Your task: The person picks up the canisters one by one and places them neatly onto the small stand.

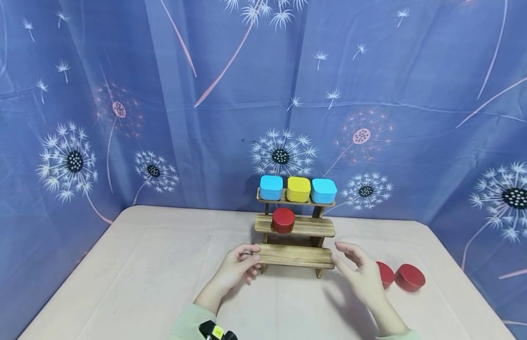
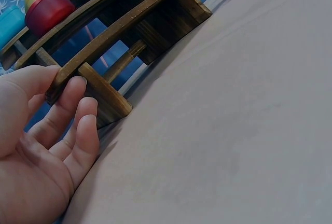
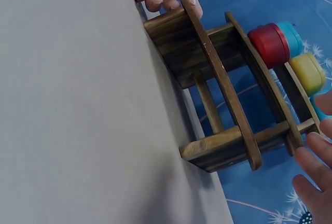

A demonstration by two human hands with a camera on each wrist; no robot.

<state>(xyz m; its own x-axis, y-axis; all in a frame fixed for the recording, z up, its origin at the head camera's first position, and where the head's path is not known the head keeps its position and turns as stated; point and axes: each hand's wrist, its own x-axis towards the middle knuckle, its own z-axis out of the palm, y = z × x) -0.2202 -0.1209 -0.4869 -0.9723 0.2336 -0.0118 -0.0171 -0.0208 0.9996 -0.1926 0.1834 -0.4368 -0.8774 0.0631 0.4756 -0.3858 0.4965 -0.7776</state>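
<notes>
A bench point(image 1: 140, 283) covered in pale pink cloth is enclosed on three sides by a blue curtain point(image 1: 161, 118) printed with white dandelions.

Dark wooden three-step rack point(image 1: 295, 226) stands upright on the table, back against the blue curtain. Bottom step point(image 1: 295, 255) is bare; its left end sits against the fingers of the left hand point(image 1: 237, 269), thumb on top. Right hand point(image 1: 360, 274) hovers just off the right end, apparently not touching.

Pale green sleeves point(image 1: 191, 321) — a black-and-yellow wrist device point(image 1: 214, 331) on the left.
</notes>
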